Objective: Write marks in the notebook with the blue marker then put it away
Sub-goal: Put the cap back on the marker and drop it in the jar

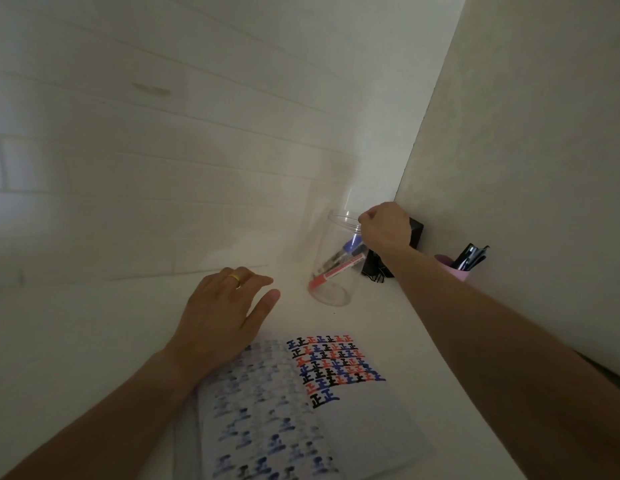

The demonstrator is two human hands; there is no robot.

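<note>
Dim, soft blur, wide-angle edge distortion

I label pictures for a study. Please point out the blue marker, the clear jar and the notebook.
blue marker [353,244]: head view, its blue cap.
clear jar [331,294]: head view, lower wall.
notebook [370,420]: head view, blank right page.

— What sort of place is this?

— A home desk or study corner, by the look of it. A plain white desktop [93,323] runs into a white panelled wall [163,150] across the upper left.

— What else points to that?

— Stationery at centre right: a clear plastic jar [331,265] of markers, a pink cup [452,268] of dark pens, and an open white paper notebook [364,420] with coloured marks in the lower middle.
</note>
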